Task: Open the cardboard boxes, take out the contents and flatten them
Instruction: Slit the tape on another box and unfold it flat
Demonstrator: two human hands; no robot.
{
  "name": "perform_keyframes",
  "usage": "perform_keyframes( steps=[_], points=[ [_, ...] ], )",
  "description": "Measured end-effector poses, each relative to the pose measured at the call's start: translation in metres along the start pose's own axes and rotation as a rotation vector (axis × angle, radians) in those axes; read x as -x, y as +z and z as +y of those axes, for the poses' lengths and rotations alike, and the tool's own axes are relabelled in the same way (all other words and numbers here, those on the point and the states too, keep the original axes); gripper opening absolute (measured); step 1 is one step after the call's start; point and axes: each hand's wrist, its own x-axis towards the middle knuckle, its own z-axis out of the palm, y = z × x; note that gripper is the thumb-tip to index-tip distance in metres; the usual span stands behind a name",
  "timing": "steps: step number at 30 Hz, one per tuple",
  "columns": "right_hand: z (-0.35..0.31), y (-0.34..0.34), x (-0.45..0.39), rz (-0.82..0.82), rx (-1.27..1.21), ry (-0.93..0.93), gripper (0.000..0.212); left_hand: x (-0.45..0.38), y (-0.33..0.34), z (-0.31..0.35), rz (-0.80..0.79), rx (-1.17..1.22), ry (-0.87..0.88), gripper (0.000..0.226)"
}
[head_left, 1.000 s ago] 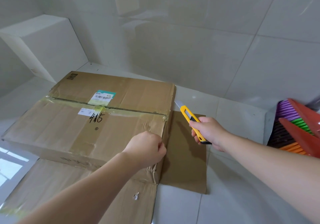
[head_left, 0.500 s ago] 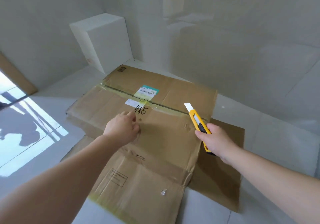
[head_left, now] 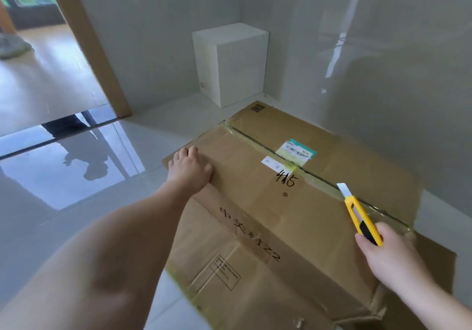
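A large brown cardboard box (head_left: 258, 196) lies flat on the floor, its taped top seam running from far left to near right, with "415" written by a white label. My left hand (head_left: 190, 170) rests on the box's top near its left corner, fingers laid over the edge. My right hand (head_left: 388, 255) grips a yellow utility knife (head_left: 358, 214). Its blade is extended and its tip sits at the taped seam towards the box's right end. Flattened cardboard (head_left: 229, 286) lies under the box.
A white cube-shaped block (head_left: 229, 61) stands in the far corner behind the box. Grey tiled walls close off the back and right. A wooden door frame (head_left: 89, 45) and an open doorway lie to the left, with glossy floor tiles in between.
The view has swung to the left. My left hand slid from the box's right corner across the top to its left corner. The knife moved from beside the box onto the taped seam.
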Motion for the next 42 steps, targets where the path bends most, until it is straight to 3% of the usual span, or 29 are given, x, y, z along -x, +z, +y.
perform_keyframes(
  steps=[3,7,12,18,23,25,28,32,35,39,42],
  points=[
    [0.000,0.004,0.004,0.011,0.023,0.040,0.026,-0.013,0.002,-0.013,0.020,0.009,-0.031,0.068],
    [-0.002,0.003,0.003,0.019,-0.052,0.065,0.027,-0.025,0.002,-0.022,-0.088,0.293,-0.159,0.072],
    [-0.013,-0.008,0.001,0.045,-0.158,0.056,0.029,-0.015,-0.002,-0.023,0.010,0.423,-0.220,0.073],
    [-0.052,-0.033,-0.049,0.081,-0.073,-0.094,0.028,0.033,-0.017,-0.063,0.073,0.157,-0.334,0.056],
    [-0.106,-0.025,-0.082,0.139,0.166,-0.268,0.027,0.079,-0.046,-0.084,-0.029,-0.114,-0.344,0.056],
    [-0.118,-0.013,-0.056,0.166,0.097,-0.370,0.025,0.090,-0.053,-0.075,-0.121,-0.035,-0.302,0.059],
    [-0.111,0.007,-0.009,0.086,-0.094,-0.488,0.027,0.105,-0.048,-0.055,-0.291,0.152,-0.281,0.056],
    [-0.079,0.017,0.022,-0.120,-0.144,-0.476,0.025,0.100,-0.052,-0.058,-0.105,0.198,-0.370,0.038],
    [-0.065,0.013,0.025,-0.162,-0.172,-0.436,0.021,0.106,-0.051,-0.051,-0.313,0.374,-0.495,0.044],
    [-0.059,0.009,0.025,-0.188,-0.151,-0.405,0.018,0.116,-0.050,-0.035,-0.385,0.412,-0.442,0.039],
    [-0.060,0.014,0.024,-0.256,-0.187,-0.318,0.022,0.132,-0.046,-0.009,-0.620,0.498,-0.354,0.033]
  ],
)
